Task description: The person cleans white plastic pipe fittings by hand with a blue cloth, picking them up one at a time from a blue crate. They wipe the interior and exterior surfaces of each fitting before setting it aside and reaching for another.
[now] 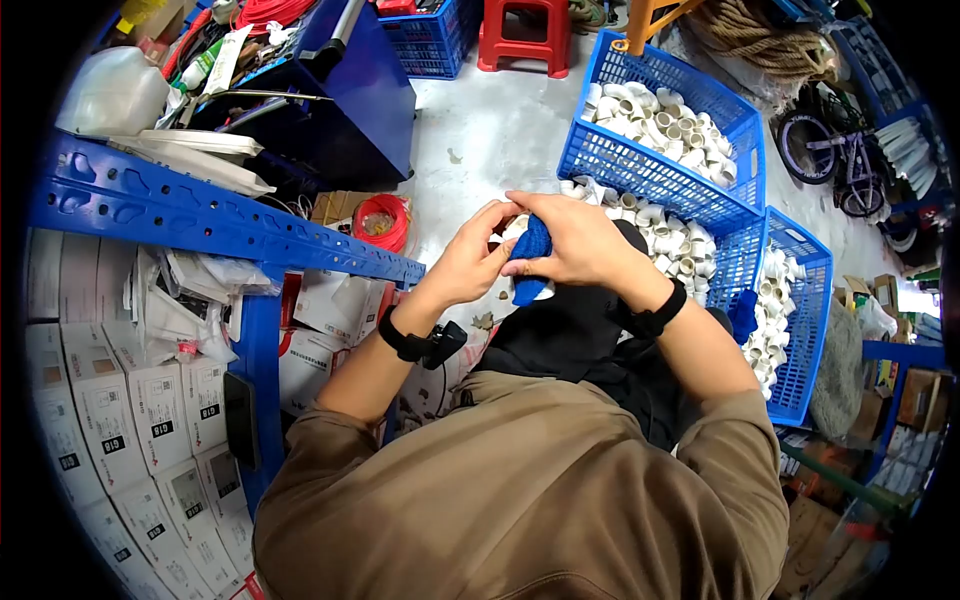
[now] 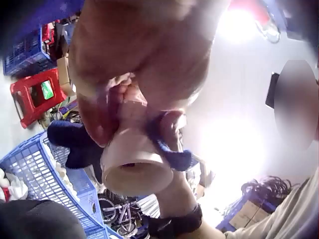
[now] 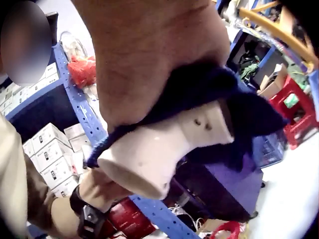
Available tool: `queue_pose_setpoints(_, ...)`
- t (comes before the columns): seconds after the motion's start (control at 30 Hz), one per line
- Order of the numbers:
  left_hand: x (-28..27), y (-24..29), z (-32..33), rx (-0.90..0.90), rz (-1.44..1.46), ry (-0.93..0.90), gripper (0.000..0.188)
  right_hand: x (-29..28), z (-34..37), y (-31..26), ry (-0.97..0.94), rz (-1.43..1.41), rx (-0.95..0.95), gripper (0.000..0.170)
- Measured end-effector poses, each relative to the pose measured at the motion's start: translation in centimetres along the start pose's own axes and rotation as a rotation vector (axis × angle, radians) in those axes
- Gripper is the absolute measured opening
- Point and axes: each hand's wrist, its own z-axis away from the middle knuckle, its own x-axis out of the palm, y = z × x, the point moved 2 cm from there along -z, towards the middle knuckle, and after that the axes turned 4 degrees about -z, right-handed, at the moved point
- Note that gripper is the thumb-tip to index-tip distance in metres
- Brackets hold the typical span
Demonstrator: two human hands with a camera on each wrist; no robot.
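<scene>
A white pipe fitting [image 3: 144, 154] with a wide open end is held up between both hands, with a blue cloth [image 3: 199, 89] against it. In the head view the cloth [image 1: 532, 250] lies under the right hand [image 1: 583, 240], whose fingers and thumb grip cloth and fitting. Opposite it, the left hand [image 1: 468, 255] pinches the fitting with curled fingers. The left wrist view shows the fitting [image 2: 137, 162] below the left hand [image 2: 144, 55], its round opening facing the camera. Dark marks show on the fitting's narrower part in the right wrist view.
Blue crates [image 1: 655, 190] full of white fittings stand ahead and to the right. A blue shelf beam [image 1: 220, 215] runs along the left, above stacked white boxes [image 1: 110, 400]. Beyond are a red stool [image 1: 524, 38], a red cable coil [image 1: 381, 222] and a blue cabinet [image 1: 350, 100].
</scene>
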Motion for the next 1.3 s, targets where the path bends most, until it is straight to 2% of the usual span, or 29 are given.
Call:
queue_pose_setpoints(0.17, -0.3, -1.2, 0.0, -0.037, 0.145, -0.025, 0.035, 1.2, 0.1, 1.0, 0.095, -0.087, -0.031, 0.071)
queue_pose_setpoints(0.2, -0.2, -1.5, -0.1, -0.066, 0.207, -0.008, 0.034, 1.2, 0.0, 0.9, 0.124, -0.126, -0.020, 0.057)
queue_pose_setpoints(0.23, -0.1, -1.8, -0.1, -0.096, 0.268, 0.009, 0.033, 1.1, -0.1, 0.7, 0.125, -0.126, -0.020, 0.057)
queue_pose_setpoints(0.27, 0.3, -2.1, 0.1, -0.168, 0.455, 0.024, 0.036, 1.0, -0.2, 0.8, 0.060, -0.247, 0.154, 0.051)
queue_pose_setpoints(0.3, 0.2, -2.3, 0.2, -0.169, 0.454, 0.023, 0.036, 1.1, -0.2, 1.0, -0.006, -0.368, 0.329, 0.045)
queue_pose_setpoints(0.33, 0.0, -2.7, 0.4, -0.254, 0.520, 0.021, 0.038, 1.4, -0.1, 1.3, 0.037, -0.371, 0.302, 0.034)
queue_pose_setpoints(0.37, -0.2, -3.0, 0.6, -0.339, 0.586, 0.021, 0.040, 2.1, 0.1, 2.2, 0.038, -0.372, 0.305, 0.034)
queue_pose_setpoints(0.43, -0.7, -2.5, 0.7, -0.322, 0.593, -0.028, 0.045, 2.3, 0.0, 3.9, 0.437, -0.511, 0.340, 0.039)
queue_pose_setpoints(0.47, -0.9, -2.6, 0.7, -0.219, 0.550, -0.021, 0.047, 2.2, 0.3, 5.1, 0.555, -0.706, 0.499, 0.043)
queue_pose_setpoints(0.5, -1.1, -2.7, 0.6, -0.115, 0.505, -0.006, 0.049, 1.5, 0.4, 4.6, 0.626, -0.911, 0.495, 0.056)
queue_pose_setpoints(0.57, -1.2, -3.0, 0.8, -0.141, 0.535, 0.017, 0.053, 0.8, 0.8, 4.4, 0.482, -0.942, 0.287, 0.072)
queue_pose_setpoints(0.6, -1.3, -3.0, 0.9, -0.190, 0.543, 0.020, 0.055, 1.0, 1.0, 3.3, 0.386, -0.781, 0.156, 0.081)
queue_pose_setpoints(0.63, -1.4, -2.8, 0.9, -0.241, 0.551, 0.021, 0.058, 0.8, 1.2, 1.9, 0.301, -0.533, 0.050, 0.081)
queue_pose_setpoints(0.7, -0.5, -1.5, 0.7, -0.196, 0.520, 0.115, 0.063, 2.2, 0.7, 0.4, 0.245, -0.102, -0.094, 0.079)
queue_pose_setpoints(0.77, 0.2, -1.5, 0.3, -0.052, 0.403, 0.207, 0.056, 2.5, 0.5, -0.7, 0.240, 0.015, 0.020, 0.078)
queue_pose_setpoints(0.8, 0.4, -1.9, 0.3, -0.053, 0.405, 0.205, 0.056, 2.6, 0.4, -0.5, 0.197, -0.025, 0.144, 0.070)
queue_pose_setpoints(0.9, 0.4, -2.3, 0.3, 0.029, 0.364, 0.221, 0.057, 2.3, 0.1, -0.6, 0.218, 0.006, 0.088, 0.063)
queue_pose_setpoints(0.93, 0.3, -2.0, 0.6, 0.049, 0.418, 0.234, 0.059, 2.1, -0.1, -0.8, 0.250, -0.032, 0.100, 0.049)
queue_pose_setpoints(0.97, 0.4, -1.9, 0.8, 0.070, 0.473, 0.246, 0.061, 2.4, -0.1, -0.6, 0.250, -0.035, 0.105, 0.049)
queue_pose_setpoints(1.03, 0.3, -2.0, 1.0, 0.078, 0.533, 0.255, 0.064, 2.2, -0.5, -0.3, 0.352, -0.327, 0.059, 0.037)
queue_pose_setpoints(1.07, 0.2, -2.3, 1.3, 0.131, 0.386, 0.228, 0.063, 1.8, -0.3, 0.2, 0.293, -0.405, 0.305, 0.035)
queue_pose_setpoints(1.1, 0.0, -2.1, 1.3, 0.184, 0.238, 0.202, 0.062, 1.3, -0.6, 0.4, 0.316, -0.317, 0.254, 0.035)
queue_pose_setpoints(1.17, 0.1, -2.0, 1.3, 0.203, 0.224, 0.225, 0.062, 1.3, -0.4, -0.1, 0.258, -0.376, 0.393, 0.035)
queue_pose_setpoints(1.2, 0.0, -1.9, 1.2, 0.174, 0.298, 0.227, 0.063, 1.9, -0.3, -0.5, 0.256, -0.378, 0.393, 0.035)
queue_pose_setpoints(1.27, 0.2, -2.3, 0.6, 0.170, 0.474, 0.266, 0.065, 2.8, 0.2, -1.7, 0.529, -0.379, 0.206, 0.042)
queue_pose_setpoints(1.3, 0.3, -2.3, 0.5, 0.170, 0.474, 0.268, 0.065, 2.7, 0.5, -2.8, 0.483, -0.203, 0.115, 0.052)
